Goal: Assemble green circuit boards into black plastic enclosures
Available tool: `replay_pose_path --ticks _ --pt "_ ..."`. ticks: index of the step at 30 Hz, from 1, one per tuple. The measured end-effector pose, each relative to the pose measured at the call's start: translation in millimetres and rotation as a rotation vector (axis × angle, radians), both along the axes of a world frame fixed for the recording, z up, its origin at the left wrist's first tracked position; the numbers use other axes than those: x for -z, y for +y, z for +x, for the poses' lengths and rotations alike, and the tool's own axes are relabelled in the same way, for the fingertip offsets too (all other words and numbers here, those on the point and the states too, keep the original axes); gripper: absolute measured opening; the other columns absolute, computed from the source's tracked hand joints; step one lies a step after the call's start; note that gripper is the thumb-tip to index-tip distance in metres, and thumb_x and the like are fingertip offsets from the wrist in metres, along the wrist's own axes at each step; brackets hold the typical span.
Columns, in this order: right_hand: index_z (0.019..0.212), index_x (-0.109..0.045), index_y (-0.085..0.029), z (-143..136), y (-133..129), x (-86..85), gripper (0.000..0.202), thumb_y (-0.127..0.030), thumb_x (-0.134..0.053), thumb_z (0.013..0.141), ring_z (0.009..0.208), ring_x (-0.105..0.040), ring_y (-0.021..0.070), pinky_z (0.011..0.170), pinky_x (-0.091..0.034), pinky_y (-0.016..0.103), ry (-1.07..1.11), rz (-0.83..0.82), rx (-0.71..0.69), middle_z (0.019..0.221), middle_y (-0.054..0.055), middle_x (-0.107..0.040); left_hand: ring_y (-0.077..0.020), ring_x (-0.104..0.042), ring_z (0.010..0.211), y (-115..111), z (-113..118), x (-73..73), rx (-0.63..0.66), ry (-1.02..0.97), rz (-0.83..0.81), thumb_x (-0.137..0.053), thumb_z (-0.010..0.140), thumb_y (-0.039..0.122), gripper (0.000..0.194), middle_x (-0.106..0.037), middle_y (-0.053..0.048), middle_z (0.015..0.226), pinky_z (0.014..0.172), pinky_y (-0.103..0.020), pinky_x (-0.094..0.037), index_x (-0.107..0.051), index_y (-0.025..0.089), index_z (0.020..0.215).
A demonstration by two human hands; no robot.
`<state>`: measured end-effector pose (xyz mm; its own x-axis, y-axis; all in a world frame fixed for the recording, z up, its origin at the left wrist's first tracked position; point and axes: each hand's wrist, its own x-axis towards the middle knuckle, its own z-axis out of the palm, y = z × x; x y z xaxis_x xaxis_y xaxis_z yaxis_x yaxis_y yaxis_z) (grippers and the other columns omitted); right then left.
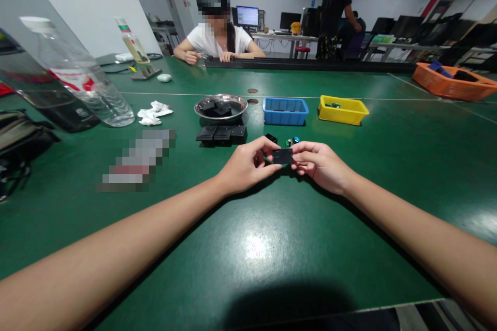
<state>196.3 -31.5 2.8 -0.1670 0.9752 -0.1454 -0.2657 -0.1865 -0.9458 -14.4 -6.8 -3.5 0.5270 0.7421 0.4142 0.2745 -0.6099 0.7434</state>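
Note:
A small flat black piece (282, 156) is held between my two hands above the green table (248, 227). My left hand (252, 160) pinches its left end with thumb and fingers. At its right end, the fingers of my right hand (320, 163) are closed on it. Just behind the hands lie a small black box-like part (271, 138) and a little green circuit part with a blue piece (293, 141). A row of black cases (221, 135) sits to the left, in front of a metal bowl (221, 107) holding more black pieces.
Behind my hands stand a blue bin (286, 111) and a yellow bin (343, 110) with green parts. Bottles (83, 75) and crumpled tissue (154, 113) are at left, an orange basket (454, 83) far right. Across the table sits a person (217, 36) beside a black rail (310, 65).

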Motion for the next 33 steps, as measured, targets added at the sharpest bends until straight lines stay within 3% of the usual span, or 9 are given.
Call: replay_pose_path --ticks 19,33 --pt "0.065 -0.068 -0.014 -0.7 -1.1 -2.6 0.017 -0.016 -0.080 0.054 0.047 -0.050 0.0068 0.047 -0.037 0.021 -0.039 -0.030 0.006 0.052 -0.003 -0.058 -0.0072 -0.051 0.060 -0.9 -1.0 1.3 0.034 0.019 0.076 -0.075 0.082 0.026 0.026 -0.060 0.002 0.078 0.056 -0.019 -0.041 -0.065 0.014 0.103" --pt "0.066 -0.067 -0.014 -3.5 -1.3 -0.2 0.013 -0.018 -0.074 0.056 0.046 -0.053 0.0076 0.046 -0.039 0.020 -0.064 0.008 0.015 0.053 -0.002 -0.060 -0.0080 -0.051 0.060 -1.2 -0.7 1.7 0.027 0.013 0.027 -0.077 0.081 0.029 0.029 -0.061 0.002 0.077 0.055 -0.020 -0.040 -0.065 0.014 0.103"
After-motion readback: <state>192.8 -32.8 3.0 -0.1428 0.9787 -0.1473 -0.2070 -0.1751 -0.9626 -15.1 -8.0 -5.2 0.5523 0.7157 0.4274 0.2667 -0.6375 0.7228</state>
